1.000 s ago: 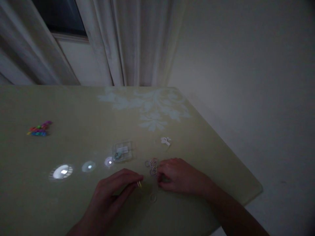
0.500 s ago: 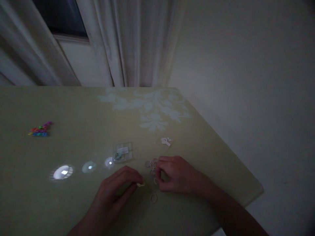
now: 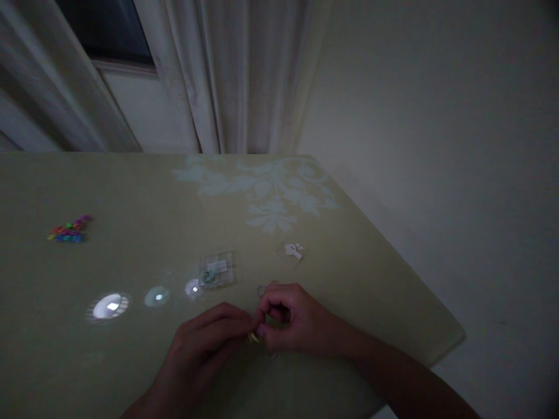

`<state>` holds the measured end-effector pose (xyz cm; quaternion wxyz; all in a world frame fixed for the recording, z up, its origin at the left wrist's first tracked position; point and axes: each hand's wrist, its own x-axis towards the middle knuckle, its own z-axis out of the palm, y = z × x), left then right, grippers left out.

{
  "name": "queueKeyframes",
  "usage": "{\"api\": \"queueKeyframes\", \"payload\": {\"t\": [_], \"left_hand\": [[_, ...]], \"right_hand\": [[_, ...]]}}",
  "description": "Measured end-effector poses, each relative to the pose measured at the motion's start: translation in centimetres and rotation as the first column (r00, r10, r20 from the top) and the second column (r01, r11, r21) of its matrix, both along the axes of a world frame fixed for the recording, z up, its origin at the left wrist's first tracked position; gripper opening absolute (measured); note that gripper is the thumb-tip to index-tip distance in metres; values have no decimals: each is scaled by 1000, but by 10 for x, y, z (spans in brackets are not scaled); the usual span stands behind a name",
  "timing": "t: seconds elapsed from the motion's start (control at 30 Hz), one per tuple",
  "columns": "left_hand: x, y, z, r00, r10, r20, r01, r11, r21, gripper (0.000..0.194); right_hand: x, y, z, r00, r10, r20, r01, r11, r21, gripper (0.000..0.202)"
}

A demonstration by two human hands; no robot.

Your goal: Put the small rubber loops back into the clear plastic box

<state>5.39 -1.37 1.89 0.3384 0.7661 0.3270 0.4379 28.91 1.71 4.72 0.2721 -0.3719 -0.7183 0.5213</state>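
Observation:
My left hand (image 3: 205,337) pinches a few small yellow rubber bands (image 3: 254,337) between thumb and fingertips, low over the table. Against those fingertips, my right hand (image 3: 301,321) is closed in a pinch. What lies between its thumb and forefinger is too small and dark to make out. Behind the right hand, loose pale bands (image 3: 261,290) poke out on the tabletop; the rest of that pile is covered by the hand. Another pale band (image 3: 272,354) lies just below the right hand, mostly hidden.
A clear compartment box (image 3: 220,269) with dark greenish bands in one corner stands beyond my left hand. A small clear packet with a white key-shaped piece (image 3: 293,251) lies behind the right hand. Colourful small pieces (image 3: 70,230) are heaped far left. The table edge (image 3: 388,244) slants along the right.
My right hand has moved left from the pile of pale bands to the fingertips of my left hand. The left hand stays nearly in place, still pinching the yellow bands.

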Motion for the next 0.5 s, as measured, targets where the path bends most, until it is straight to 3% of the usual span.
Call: {"api": "queueKeyframes", "payload": {"t": [0.1,0.2,0.3,0.5], "left_hand": [[0,0,5,999,43,-33,-43,999,-9,27],[0,-1,10,993,98,-65,-100,995,-28,23],[1,0,13,989,128,-68,-129,992,-13,22],[-1,1,11,987,140,-75,-140,990,2,23]], "right_hand": [[8,9,3,998,-31,51,32,999,-31,13],[21,23,7,967,-104,232,67,985,161,8],[32,33,6,914,-61,401,-47,966,256,3],[29,31,0,849,2,528,-146,962,232,5]]}}
